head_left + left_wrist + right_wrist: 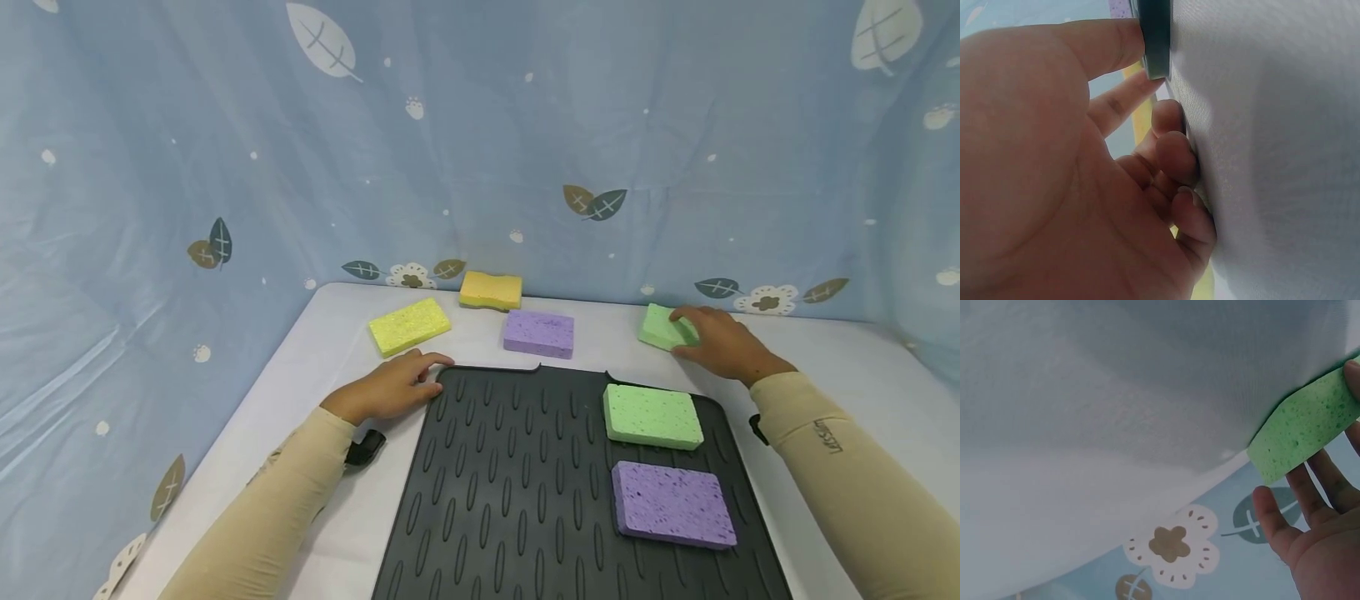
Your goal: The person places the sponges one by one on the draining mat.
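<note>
At the back right of the white table, my right hand (722, 342) grips a light green sponge (662, 327) across its width. The right wrist view puts the thumb on one side of this green sponge (1304, 425) and the fingers along the other. My left hand (393, 388) rests at the far left corner of a black ribbed mat (495, 483). Its extended thumb and index finger touch the mat's edge (1157, 44), while the other fingers bend against the tablecloth. On the mat's right side lie a second green sponge (652, 417) and, nearer, a purple sponge (673, 506).
Behind the mat lie a bright yellow sponge (409, 327), another purple sponge (538, 334) and a deeper yellow sponge (491, 290) with a dark underside. A blue patterned curtain (480, 125) hangs along the table's back and left edges.
</note>
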`<state>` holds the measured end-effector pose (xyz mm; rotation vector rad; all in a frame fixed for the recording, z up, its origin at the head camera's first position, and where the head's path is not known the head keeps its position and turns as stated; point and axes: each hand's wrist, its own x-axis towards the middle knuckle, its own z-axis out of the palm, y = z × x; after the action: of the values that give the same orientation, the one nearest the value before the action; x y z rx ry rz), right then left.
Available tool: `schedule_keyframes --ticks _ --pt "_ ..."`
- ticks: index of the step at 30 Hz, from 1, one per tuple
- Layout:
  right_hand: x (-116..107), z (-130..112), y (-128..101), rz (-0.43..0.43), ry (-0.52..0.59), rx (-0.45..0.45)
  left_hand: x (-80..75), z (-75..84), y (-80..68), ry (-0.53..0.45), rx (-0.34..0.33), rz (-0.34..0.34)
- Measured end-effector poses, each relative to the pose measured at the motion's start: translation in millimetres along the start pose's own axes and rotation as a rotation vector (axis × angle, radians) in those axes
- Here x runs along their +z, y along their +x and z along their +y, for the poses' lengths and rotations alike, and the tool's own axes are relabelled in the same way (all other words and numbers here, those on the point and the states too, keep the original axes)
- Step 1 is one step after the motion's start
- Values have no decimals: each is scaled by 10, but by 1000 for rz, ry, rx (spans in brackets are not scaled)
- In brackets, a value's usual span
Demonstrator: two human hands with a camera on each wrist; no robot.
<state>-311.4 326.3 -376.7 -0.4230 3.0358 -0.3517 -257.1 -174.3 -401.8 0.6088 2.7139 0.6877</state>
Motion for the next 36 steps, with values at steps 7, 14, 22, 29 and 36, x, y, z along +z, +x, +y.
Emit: schedule_keyframes --ticks 7,14,22,29,36 --pt "-44 -35 -89 4 -2 0 0 12 -8 -4 -9 -1" --pt "-82 -77 -168 13 -9 7 -7 20 -21 -8 -3 4" --pt "-124 -156 -252 34 -6 -10 -3 20 -29 -6 8 3" --pt "-163 -246 -332 82 -10 -72 -3 20 -32 7 16 10" --pt "-211 -347 -412 105 -23 -140 -4 31 -24 11 15 9"
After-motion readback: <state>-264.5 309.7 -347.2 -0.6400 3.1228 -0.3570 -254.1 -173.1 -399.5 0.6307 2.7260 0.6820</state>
